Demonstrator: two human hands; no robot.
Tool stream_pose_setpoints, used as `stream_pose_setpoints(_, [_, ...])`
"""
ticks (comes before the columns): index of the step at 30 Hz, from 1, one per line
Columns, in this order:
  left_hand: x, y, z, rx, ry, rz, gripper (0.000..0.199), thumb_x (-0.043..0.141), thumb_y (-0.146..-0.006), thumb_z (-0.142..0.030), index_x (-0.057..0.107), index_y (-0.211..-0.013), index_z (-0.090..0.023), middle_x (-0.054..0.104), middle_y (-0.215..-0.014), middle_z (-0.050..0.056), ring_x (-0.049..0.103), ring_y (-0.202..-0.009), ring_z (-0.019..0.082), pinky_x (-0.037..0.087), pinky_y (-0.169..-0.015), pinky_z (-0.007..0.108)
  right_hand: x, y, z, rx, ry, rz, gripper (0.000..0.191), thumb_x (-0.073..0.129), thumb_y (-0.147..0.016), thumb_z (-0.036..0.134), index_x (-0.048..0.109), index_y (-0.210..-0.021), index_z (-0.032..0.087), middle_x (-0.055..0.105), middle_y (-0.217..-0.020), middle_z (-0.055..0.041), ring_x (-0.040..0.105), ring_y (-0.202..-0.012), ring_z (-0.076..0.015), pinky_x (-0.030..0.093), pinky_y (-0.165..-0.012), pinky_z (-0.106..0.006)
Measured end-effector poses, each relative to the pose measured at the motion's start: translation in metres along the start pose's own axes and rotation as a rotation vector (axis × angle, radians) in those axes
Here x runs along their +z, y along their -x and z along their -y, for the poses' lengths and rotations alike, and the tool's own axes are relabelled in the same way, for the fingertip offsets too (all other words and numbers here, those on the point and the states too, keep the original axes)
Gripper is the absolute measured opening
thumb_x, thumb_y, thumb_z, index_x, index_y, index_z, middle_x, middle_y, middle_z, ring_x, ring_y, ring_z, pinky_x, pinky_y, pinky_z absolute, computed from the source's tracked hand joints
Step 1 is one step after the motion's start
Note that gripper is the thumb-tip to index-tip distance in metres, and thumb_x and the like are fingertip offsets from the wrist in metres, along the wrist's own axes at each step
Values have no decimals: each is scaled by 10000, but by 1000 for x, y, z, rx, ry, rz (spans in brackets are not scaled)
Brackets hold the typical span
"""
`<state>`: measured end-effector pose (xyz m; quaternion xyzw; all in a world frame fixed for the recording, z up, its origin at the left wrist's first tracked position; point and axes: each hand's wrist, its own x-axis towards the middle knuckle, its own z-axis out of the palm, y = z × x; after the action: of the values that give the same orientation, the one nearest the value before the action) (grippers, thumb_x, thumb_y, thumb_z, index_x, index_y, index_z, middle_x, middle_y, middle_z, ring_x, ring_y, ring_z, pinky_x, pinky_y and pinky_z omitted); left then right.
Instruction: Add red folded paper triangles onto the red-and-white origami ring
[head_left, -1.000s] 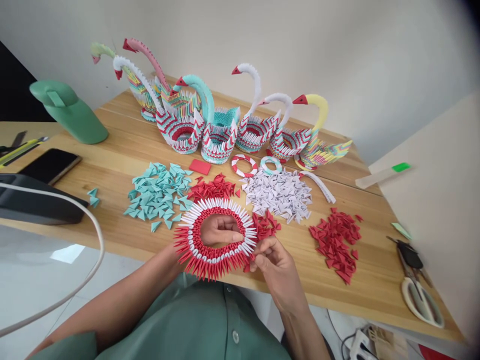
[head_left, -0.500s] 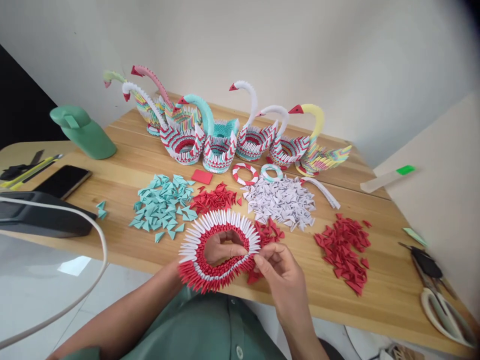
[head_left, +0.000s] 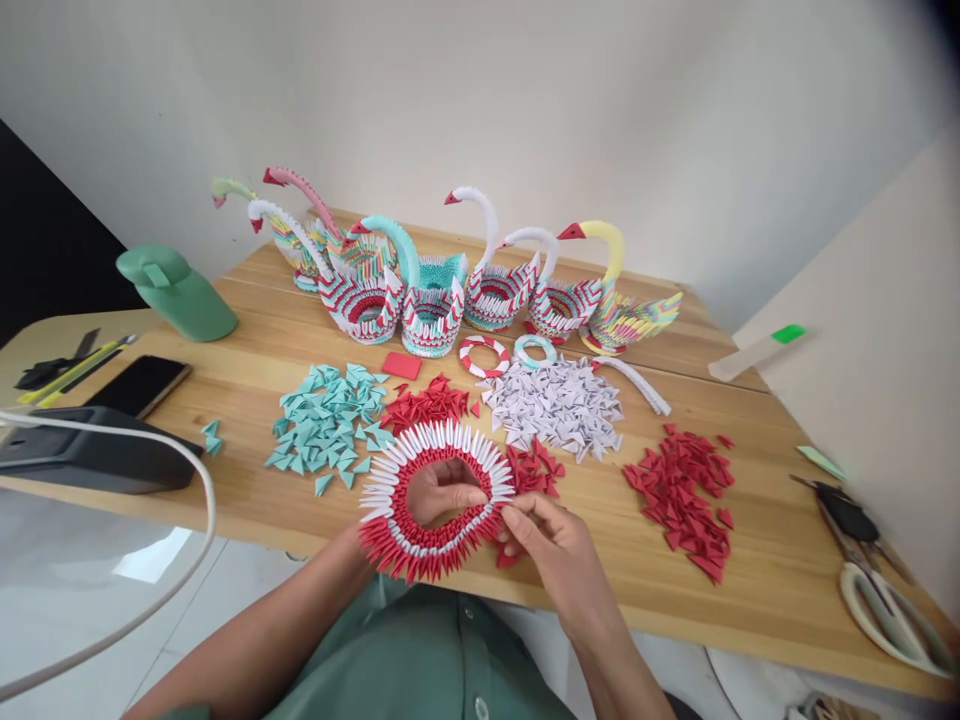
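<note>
A ring of interlocked folded-paper pieces (head_left: 431,562), red with white spikes along its far side, is held tilted over the table's front edge. My left hand (head_left: 444,497) grips it from behind, with the fingers partly seen through the opening and the thumb against the inner wall. At its right edge, the closed fingertips of my right hand (head_left: 551,540) pinch the outer row; whether a loose piece is between them is hidden. Just behind the ring lie small red paper triangles (head_left: 534,468), a heap of white ones (head_left: 559,405) and a heap of turquoise ones (head_left: 326,420).
Several finished paper swans (head_left: 433,315) line the back of the wooden table. Two small paper rings, including a red-and-white one (head_left: 484,345), lie before them. More red triangles (head_left: 682,500) and scissors (head_left: 885,610) are on the right; a green bottle (head_left: 180,295) and phone (head_left: 139,385) on the left.
The camera view has shifted slightly, so the table things sit a little lower in the picture. Both hands stay on the paper ring, the right one still pinching its right edge.
</note>
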<state>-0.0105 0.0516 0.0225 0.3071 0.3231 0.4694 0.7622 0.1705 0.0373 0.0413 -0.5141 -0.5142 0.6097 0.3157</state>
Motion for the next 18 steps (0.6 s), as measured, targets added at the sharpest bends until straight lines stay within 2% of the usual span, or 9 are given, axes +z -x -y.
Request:
stream_pose_setpoints(7, [-2,-2,3,-21,-40,-67,398,883,-516,-379,652,-696,-110,666,-652,24,601,-652,148,476,-677,280,3,0,-1,-75,95,-83,344,644,-808,498,644,-710,168,628,-625,-17,585,-621,-155,483,-560,-234])
stream_pose_setpoints(12, [-2,-5,4,11,2,67,364,859,-565,-373,611,-671,-128,649,-658,28,605,-679,163,470,-726,308,-6,-1,2,-58,26,20,448,508,-874,573,649,-795,156,658,-693,-53,613,-627,-171,512,-575,-266])
stream_pose_setpoints(15, [-4,-5,3,25,-81,30,387,850,-571,-406,589,-661,-135,631,-646,22,589,-650,152,457,-693,294,-3,-1,3,-45,26,73,425,533,-865,561,628,-765,159,659,-700,-48,617,-630,-165,509,-584,-257])
stream_pose_setpoints(18, [-6,-4,-1,25,-228,14,451,824,-572,-499,573,-650,-132,587,-585,4,553,-590,133,444,-638,278,7,2,4,-25,74,68,353,585,-848,510,592,-731,177,634,-641,-12,607,-616,-157,491,-588,-244])
